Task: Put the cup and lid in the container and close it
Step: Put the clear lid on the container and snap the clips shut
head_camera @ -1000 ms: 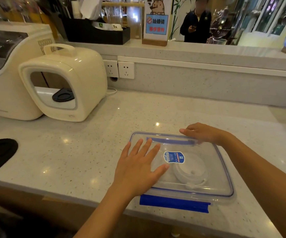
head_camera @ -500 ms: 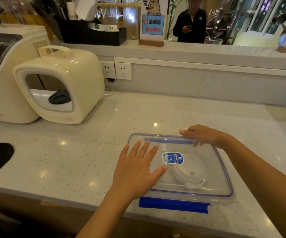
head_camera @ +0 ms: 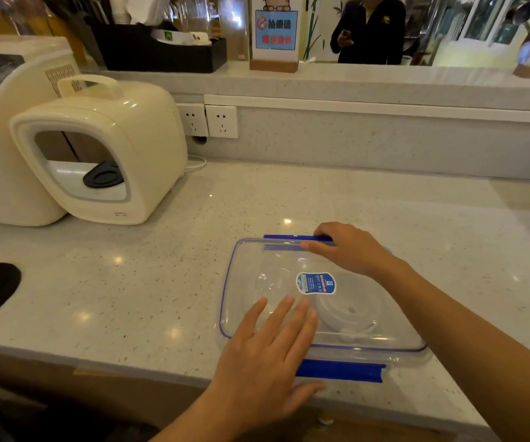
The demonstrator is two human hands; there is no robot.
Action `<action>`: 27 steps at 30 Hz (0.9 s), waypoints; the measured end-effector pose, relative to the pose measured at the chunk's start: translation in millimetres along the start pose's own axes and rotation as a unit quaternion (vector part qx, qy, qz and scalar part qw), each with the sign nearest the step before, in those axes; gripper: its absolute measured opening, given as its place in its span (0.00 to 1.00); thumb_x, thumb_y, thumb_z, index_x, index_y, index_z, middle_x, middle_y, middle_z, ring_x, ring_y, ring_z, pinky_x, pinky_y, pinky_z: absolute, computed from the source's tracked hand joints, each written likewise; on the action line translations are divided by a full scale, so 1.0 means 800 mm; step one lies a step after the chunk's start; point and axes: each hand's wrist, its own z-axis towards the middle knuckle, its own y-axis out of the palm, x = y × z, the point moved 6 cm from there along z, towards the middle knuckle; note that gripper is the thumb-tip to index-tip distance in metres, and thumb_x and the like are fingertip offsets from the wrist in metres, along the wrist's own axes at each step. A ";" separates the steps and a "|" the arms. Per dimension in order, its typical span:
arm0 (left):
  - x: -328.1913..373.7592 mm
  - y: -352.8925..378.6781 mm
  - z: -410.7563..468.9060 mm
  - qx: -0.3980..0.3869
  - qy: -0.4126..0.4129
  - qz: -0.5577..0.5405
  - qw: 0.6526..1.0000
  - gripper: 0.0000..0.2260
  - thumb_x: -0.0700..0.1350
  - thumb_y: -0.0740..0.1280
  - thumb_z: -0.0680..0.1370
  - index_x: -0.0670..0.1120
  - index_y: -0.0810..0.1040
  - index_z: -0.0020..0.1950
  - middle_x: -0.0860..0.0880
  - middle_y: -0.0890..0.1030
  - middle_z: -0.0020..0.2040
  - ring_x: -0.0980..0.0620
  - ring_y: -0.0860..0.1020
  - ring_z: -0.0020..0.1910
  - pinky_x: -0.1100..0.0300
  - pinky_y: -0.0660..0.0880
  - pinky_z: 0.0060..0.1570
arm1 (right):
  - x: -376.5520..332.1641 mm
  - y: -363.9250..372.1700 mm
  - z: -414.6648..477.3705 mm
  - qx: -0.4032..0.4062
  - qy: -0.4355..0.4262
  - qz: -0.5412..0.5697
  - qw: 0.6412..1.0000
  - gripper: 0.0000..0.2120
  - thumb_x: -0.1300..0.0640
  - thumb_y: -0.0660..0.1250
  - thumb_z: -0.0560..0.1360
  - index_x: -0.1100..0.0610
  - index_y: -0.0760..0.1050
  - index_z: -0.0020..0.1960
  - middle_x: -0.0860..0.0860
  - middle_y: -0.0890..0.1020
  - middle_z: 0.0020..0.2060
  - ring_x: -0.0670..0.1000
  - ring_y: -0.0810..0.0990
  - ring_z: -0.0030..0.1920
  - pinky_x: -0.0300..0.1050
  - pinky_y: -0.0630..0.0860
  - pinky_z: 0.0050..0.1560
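The clear plastic container (head_camera: 321,298) sits near the front edge of the bench (head_camera: 130,298), with the cup lid (head_camera: 349,314) inside; it looks light, stiff and slippery. The left hand (head_camera: 267,355) lies flat and open on its near-left part. The right hand (head_camera: 349,247) pinches the far blue clip (head_camera: 289,237), a good place to hold.

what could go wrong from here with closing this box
1. The container sits near the counter's front edge, with the near blue clasp sticking out flat; a hard downward push could slide or tip it off.
2. The right hand is at the far blue clasp; fingers might get pinched as it snaps.
3. The left hand presses only one corner, so the clear cover may seat unevenly.
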 end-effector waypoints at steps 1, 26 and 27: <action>0.002 0.004 -0.001 -0.018 0.014 0.037 0.999 0.32 0.65 0.66 0.67 0.48 0.69 0.65 0.49 0.79 0.62 0.47 0.77 0.61 0.42 0.70 0.60 | 0.000 0.000 0.000 0.001 -0.001 -0.002 1.000 0.20 0.39 0.59 0.72 0.54 0.73 0.52 0.50 0.80 0.45 0.49 0.77 0.42 0.39 0.70 0.35; -0.021 0.000 0.088 -0.111 0.188 -0.090 0.972 0.32 0.64 0.59 0.73 0.59 0.53 0.73 0.54 0.55 0.77 0.55 0.48 0.76 0.50 0.34 0.70 | 0.017 -0.012 0.018 0.008 -0.009 -0.020 1.000 0.20 0.39 0.55 0.74 0.53 0.74 0.54 0.51 0.82 0.48 0.51 0.78 0.45 0.49 0.76 0.44; -0.022 0.001 0.095 -0.110 0.186 -0.091 0.972 0.31 0.64 0.59 0.73 0.59 0.53 0.73 0.54 0.55 0.77 0.54 0.48 0.76 0.51 0.34 0.70 | 0.019 -0.014 0.023 0.006 -0.006 -0.020 1.000 0.20 0.40 0.55 0.74 0.53 0.74 0.54 0.51 0.82 0.48 0.51 0.78 0.45 0.50 0.76 0.45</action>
